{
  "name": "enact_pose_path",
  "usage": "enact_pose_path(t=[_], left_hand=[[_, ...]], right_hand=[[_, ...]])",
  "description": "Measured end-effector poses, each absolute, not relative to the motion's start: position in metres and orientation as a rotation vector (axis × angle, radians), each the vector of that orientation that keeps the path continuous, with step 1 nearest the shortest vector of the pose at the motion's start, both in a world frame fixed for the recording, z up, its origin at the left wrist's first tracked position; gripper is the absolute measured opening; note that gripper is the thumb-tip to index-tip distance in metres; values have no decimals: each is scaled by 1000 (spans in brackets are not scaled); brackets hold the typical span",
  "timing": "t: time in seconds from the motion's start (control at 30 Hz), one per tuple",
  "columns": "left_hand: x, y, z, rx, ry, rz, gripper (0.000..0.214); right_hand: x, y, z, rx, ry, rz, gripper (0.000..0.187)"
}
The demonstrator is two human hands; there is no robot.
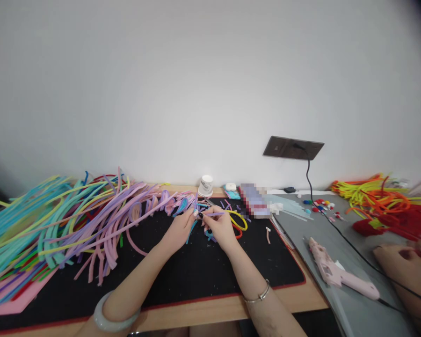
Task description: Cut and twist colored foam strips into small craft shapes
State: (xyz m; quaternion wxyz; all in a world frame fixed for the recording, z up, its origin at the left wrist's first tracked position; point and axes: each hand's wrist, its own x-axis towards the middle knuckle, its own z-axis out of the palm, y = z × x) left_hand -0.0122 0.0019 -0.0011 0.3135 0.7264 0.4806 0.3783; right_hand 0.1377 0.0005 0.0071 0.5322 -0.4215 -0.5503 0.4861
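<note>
My left hand (pixel 178 230) and my right hand (pixel 220 229) meet above the black mat (pixel 196 276), fingertips almost touching. Both are closed in a pinch on thin purple pipe cleaner (pixel 214 214); one length runs across the right fingers and another bit stands up by the left fingertips. Whether it is a single piece I cannot tell. Just behind the hands lie short blue and purple cut pieces. A yellow pipe cleaner loop (pixel 244 221) curves out beside my right hand, with a red one partly under it.
A big heap of pastel pipe cleaners (pixel 101 224) covers the left side. Behind stand a white paper cup (pixel 206 185) and a blurred box (pixel 255 201). On the grey right-hand table are a pink glue gun (pixel 340 274), its cord, pompoms (pixel 324 204) and another person's hands (pixel 403 267).
</note>
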Motion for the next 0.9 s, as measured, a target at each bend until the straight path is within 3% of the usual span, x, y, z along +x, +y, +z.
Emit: enact_pose_path(t=[0.5, 0.9], left_hand=[[-14, -2, 2, 2053, 1100, 784, 33], [-11, -8, 8, 2193, 1096, 573, 33]], right_hand=[[162, 6, 15, -929, -1280, 1553, 32], [153, 6, 14, -1048, -1370, 1200, 24]])
